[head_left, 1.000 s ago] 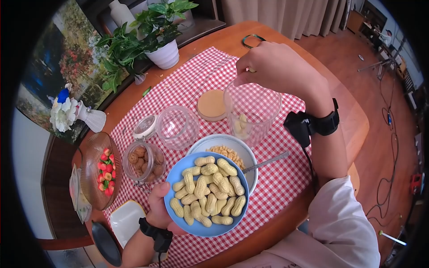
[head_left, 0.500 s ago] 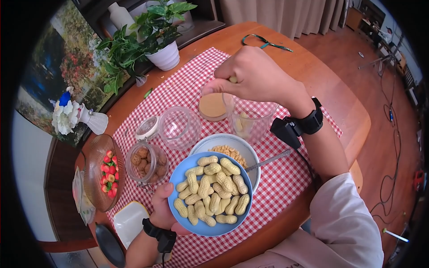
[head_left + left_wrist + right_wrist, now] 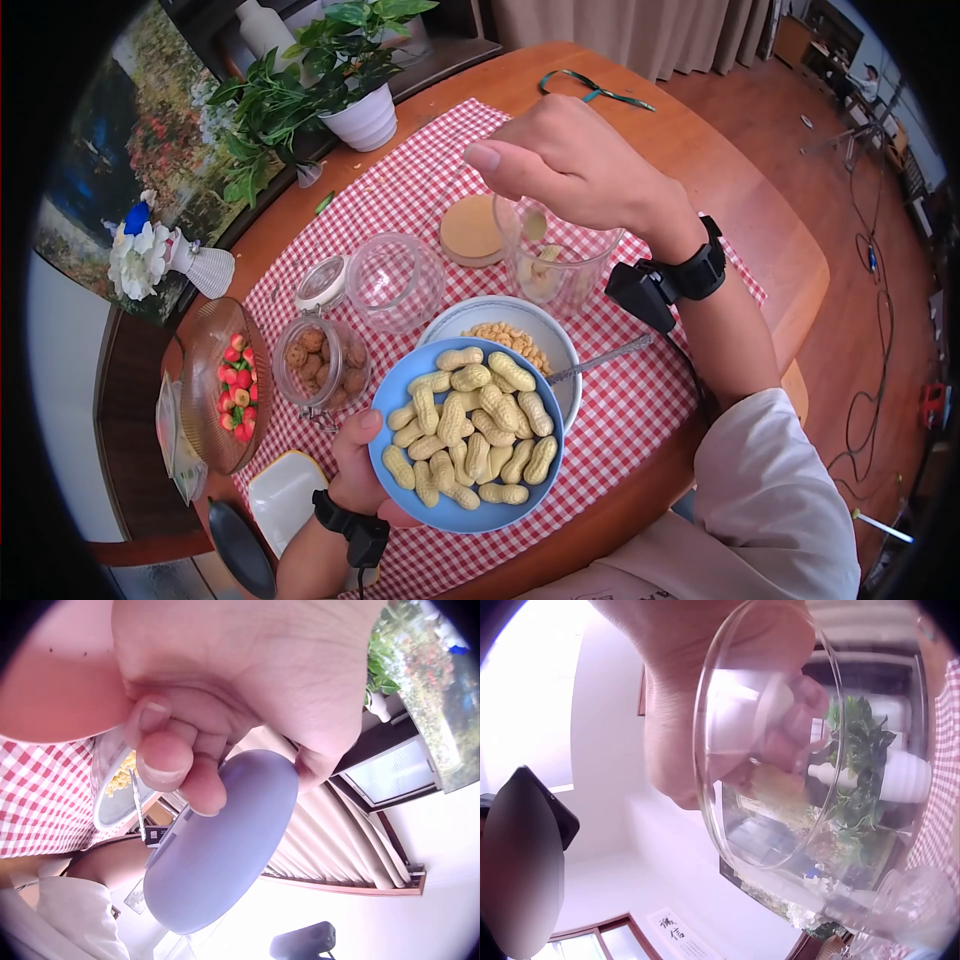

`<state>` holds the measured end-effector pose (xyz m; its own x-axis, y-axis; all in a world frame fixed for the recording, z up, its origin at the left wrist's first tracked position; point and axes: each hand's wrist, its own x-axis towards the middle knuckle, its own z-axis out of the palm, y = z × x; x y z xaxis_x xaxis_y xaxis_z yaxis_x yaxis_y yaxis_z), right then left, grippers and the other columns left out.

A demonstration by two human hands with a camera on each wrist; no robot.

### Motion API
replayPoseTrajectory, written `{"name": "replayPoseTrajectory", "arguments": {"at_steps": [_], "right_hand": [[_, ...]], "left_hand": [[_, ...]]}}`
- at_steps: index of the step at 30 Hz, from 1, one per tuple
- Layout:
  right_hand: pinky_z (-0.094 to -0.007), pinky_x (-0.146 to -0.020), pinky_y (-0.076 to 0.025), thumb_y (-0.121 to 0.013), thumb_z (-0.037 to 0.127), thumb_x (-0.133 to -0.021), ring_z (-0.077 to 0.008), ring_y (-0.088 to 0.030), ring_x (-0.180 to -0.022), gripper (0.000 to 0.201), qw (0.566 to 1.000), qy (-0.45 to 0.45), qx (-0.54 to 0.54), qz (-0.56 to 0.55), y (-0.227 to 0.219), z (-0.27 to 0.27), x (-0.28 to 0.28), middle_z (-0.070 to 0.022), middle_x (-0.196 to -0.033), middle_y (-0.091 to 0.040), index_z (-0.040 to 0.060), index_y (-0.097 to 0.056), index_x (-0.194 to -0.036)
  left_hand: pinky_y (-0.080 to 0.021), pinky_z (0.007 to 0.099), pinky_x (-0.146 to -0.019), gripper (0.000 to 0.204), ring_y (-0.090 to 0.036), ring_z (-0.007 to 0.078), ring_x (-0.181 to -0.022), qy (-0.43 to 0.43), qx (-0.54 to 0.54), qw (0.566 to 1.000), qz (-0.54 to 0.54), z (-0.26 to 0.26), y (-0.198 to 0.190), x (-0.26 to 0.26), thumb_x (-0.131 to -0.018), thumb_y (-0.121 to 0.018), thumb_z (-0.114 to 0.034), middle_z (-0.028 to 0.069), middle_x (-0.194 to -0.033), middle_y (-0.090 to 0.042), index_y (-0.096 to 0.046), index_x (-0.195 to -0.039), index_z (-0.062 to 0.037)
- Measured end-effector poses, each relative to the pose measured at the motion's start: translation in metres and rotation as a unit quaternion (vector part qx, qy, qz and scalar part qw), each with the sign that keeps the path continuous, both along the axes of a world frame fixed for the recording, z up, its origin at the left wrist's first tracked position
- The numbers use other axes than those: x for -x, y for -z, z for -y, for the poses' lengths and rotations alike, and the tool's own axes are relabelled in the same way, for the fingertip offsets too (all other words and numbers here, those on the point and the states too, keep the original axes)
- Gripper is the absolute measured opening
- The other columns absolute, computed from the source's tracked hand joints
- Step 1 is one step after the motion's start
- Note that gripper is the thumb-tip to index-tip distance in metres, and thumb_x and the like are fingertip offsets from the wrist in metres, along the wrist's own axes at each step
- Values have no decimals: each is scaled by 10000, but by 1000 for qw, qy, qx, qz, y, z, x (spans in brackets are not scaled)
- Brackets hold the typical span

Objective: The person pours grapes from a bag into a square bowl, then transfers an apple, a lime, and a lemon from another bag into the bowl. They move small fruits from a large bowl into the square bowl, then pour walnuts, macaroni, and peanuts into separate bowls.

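Note:
In the head view my left hand (image 3: pixel 358 470) grips the blue bowl (image 3: pixel 376 440) of unshelled peanuts (image 3: pixel 465 425), thumb at its rim. The left wrist view shows the fingers under the bowl (image 3: pixel 225 840). My right hand (image 3: pixel 585 165) is over the mouth of a clear glass container (image 3: pixel 590 265), thumb extended, fingers mostly hidden. One peanut (image 3: pixel 535 223) is just below it, seen through the glass, with others lower down. In the right wrist view the fingers are loosely bent behind the glass rim, near a blurred yellowish peanut (image 3: pixel 776 784).
Behind the blue bowl, a white bowl (image 3: pixel 570 400) holds shelled kernels and a spoon (image 3: pixel 605 358). To the left are an open glass jar (image 3: pixel 395 285), a walnut jar (image 3: pixel 320 365), strawberries (image 3: pixel 238 385) in a glass bowl and a white tray (image 3: pixel 285 500). A round lid (image 3: pixel 472 230) lies behind.
My right hand moved left to a place over the glass container, and its thumb has straightened. A peanut formerly in its fingers is now below them. My left hand still holds the bowl.

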<state>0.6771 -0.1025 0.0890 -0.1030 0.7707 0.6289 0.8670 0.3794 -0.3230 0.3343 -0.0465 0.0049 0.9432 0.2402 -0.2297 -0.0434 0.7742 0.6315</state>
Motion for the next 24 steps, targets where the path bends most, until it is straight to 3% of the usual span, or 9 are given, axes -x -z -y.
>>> {"name": "replayPoseTrajectory", "arguments": {"at_steps": [10,11,13,20,22,24], "right_hand": [[-474,-566,-446,-573,368,-1013,-380,-562,-572,454,1000,25,-18,5,2,-3,4,-197,-620,-571,14,-715,-767],[-474,-566,-446,-573,368,-1013,-380,-562,-572,454,1000,24,-17,4,3,-3,3,-197,-620,-571,14,-715,-767],[-423,-568,-414,-551,359,-1056,-299,-535,-572,493,1000,17,-10,19,5,-3,2,-140,-633,-554,-13,-613,-739],[-429,-549,-378,-564,392,-1061,-295,-499,-553,510,999,23,4,31,0,-1,6,-142,-611,-498,3,-615,-736],[-450,-574,-475,-616,440,-1006,-352,-603,-587,451,999,38,20,30,-1,-2,7,-163,-632,-628,56,-789,-846],[-450,-573,-474,-618,445,-1005,-352,-602,-586,454,999,37,24,30,-2,-1,7,-163,-632,-627,56,-788,-844]], "left_hand": [[-415,452,-1193,813,-562,368,-1352,-9,4,1000,-15,1,-3,-3,-933,-634,-462,235,-1526,-532,-426,-1532,48],[-415,452,-1193,813,-563,368,-1351,-10,5,1000,-16,1,-3,1,-932,-635,-462,235,-1525,-533,-427,-1532,47],[-416,453,-1193,814,-565,369,-1349,-12,6,1000,-18,1,-4,-3,-930,-637,-464,236,-1524,-534,-430,-1531,46],[-418,456,-1193,817,-570,371,-1342,-21,5,999,-25,3,-8,-6,-925,-644,-469,238,-1520,-539,-436,-1528,42],[-432,453,-1180,801,-578,363,-1332,-25,11,1000,-14,5,-11,-10,-926,-643,-458,237,-1498,-558,-450,-1511,54],[-434,453,-1179,799,-578,363,-1332,-28,15,999,-19,5,-11,-9,-927,-642,-457,237,-1498,-558,-451,-1510,55]]}}
